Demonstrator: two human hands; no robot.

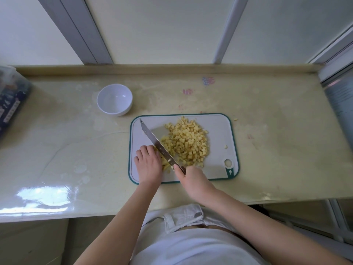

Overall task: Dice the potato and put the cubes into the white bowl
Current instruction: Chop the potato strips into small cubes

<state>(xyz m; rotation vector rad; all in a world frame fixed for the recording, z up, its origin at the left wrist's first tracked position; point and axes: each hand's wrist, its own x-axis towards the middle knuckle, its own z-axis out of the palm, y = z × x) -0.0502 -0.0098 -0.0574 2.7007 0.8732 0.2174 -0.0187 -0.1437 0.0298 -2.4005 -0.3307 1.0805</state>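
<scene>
Curled fingers (145, 151) of your left hand (148, 163) press down on the pale yellow potato strips (165, 166), holding them on the smooth white, teal-rimmed cutting board (219, 131). Your right hand (193, 177) grips the handle of the long steel knife (156, 143). Small, blocky potato cubes (188, 142) are heaped just right of the blade. The round white bowl (114, 99) stands apart on the glossy counter (66, 140).

The left hand (148, 165) covers most of the potato strips (165, 166); only some ends show beside the knife (158, 145). The knife handle is hidden inside the right hand (193, 178). The left edge cuts off a dark box (11, 104), and its print is too blurred to read. The right edge cuts off a grey container (342, 100). The coloured marks (208, 80) on the counter (76, 140) are unclear.
</scene>
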